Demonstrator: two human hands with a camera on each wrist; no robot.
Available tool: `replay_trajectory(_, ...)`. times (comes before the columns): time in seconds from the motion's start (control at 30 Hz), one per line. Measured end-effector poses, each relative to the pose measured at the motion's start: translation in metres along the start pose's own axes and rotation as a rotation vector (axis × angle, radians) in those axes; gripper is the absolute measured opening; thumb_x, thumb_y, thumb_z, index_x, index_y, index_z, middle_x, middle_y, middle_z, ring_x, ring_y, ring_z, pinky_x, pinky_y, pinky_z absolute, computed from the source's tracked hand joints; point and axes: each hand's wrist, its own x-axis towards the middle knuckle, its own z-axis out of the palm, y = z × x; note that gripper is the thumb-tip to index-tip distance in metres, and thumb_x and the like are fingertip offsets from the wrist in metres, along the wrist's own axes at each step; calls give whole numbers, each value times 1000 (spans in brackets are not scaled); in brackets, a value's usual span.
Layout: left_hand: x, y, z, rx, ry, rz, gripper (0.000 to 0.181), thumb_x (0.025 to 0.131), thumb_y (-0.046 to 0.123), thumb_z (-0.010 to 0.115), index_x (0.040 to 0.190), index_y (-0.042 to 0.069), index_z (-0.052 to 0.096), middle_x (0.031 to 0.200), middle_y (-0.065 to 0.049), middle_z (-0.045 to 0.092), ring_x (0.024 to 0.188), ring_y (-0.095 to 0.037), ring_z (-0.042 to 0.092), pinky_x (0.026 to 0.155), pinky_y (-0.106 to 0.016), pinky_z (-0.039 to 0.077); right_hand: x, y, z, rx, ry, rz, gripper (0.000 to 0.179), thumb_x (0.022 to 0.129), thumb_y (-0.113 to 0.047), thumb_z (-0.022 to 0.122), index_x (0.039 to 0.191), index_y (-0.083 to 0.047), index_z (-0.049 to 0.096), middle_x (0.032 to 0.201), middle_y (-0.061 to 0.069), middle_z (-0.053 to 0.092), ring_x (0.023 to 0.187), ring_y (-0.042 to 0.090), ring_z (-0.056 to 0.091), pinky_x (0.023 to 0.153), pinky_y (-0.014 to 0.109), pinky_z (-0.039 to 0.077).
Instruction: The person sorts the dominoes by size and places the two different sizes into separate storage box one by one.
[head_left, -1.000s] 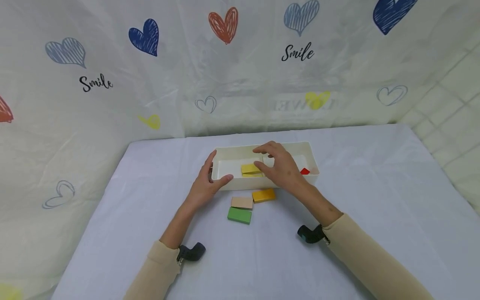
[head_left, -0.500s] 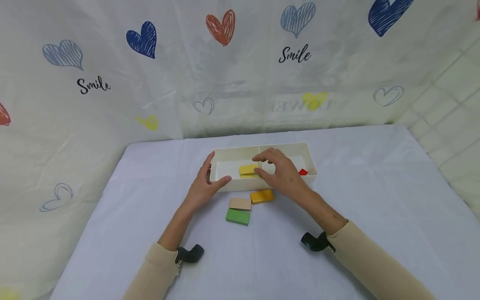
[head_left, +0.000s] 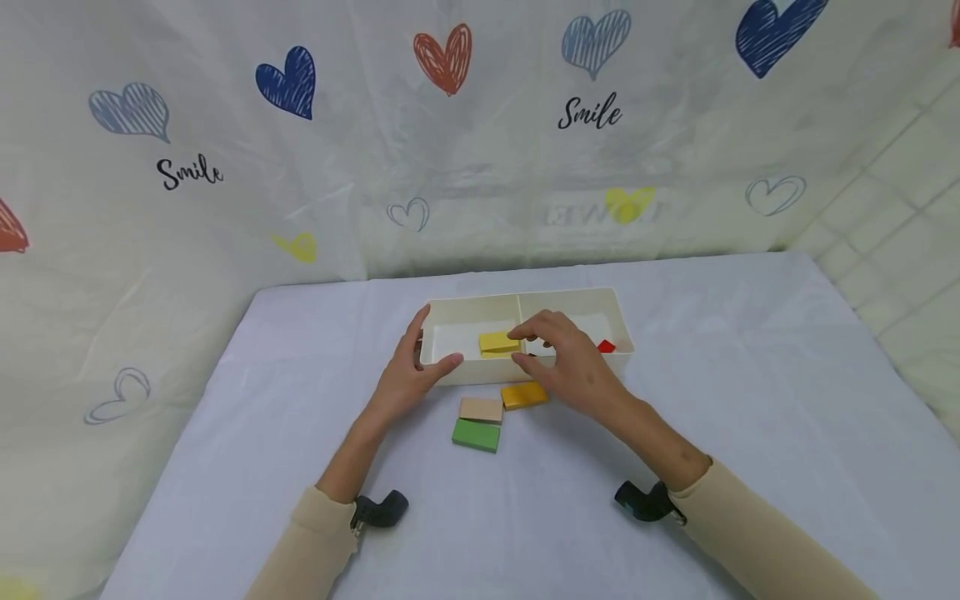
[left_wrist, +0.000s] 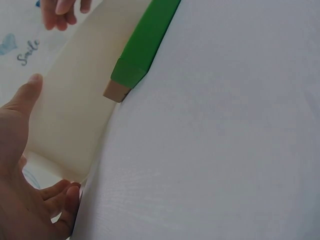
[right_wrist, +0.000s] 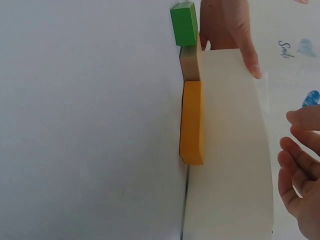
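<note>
My left hand [head_left: 405,373] grips the left end of a long white box [head_left: 480,372], its thumb over the front rim and its fingers around the end wall. Over the front rim, near the divider, hovers my right hand [head_left: 573,367], thumb and fingertips apart with nothing seen between them. Two yellow blocks [head_left: 497,342] lie in the left compartment beside the divider. A red piece [head_left: 606,346], partly hidden, shows in the right compartment. In front of the box lie an orange block [head_left: 525,395], a tan block [head_left: 482,409] and a green block [head_left: 476,435].
A white cloth [head_left: 540,533] covers the table. Behind it hangs a pale sheet [head_left: 480,158] printed with hearts and "Smile". A black wrist camera sits at the left cuff [head_left: 381,509], another at the right cuff [head_left: 643,502].
My right hand has drawn back slightly toward me and lower, uncovering more of the box's divider. My left hand, the box and the blocks keep their places.
</note>
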Motion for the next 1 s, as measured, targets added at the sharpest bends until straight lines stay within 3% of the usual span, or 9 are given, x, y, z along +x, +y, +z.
replay_trajectory(0.3,-1,1,-1,-1,7,-2,97,91,57,75,163,52,9,158,-6,40,137,-27,50,103,-47,46,-7,-2,1,-39,-17,-1,28,94,-17,78,121,-14,72,117,3,71,110,23,61,91,41,56)
replay_trajectory(0.5,0,0,-1,-6,1,5,98,91,55,75,164,49,9,159,-7,40,139,-29,50,104,-49,46,-11,0,2,-36,-1,-29,26,94,-12,78,119,-13,73,112,-2,70,107,19,62,88,36,54)
replay_trajectory(0.67,0,0,-1,-11,4,4,99,91,57,75,163,51,9,160,-6,39,140,-28,49,104,-48,47,-13,1,2,-39,10,-46,27,93,-10,78,119,-13,72,107,-2,70,103,16,61,85,37,55)
replay_trajectory(1.0,2,-2,-1,-17,-4,-4,96,91,58,74,162,54,9,160,-5,37,141,-27,48,105,-49,47,-21,3,4,-25,-1,-60,29,92,-7,79,119,-14,72,105,1,71,99,14,60,80,27,53)
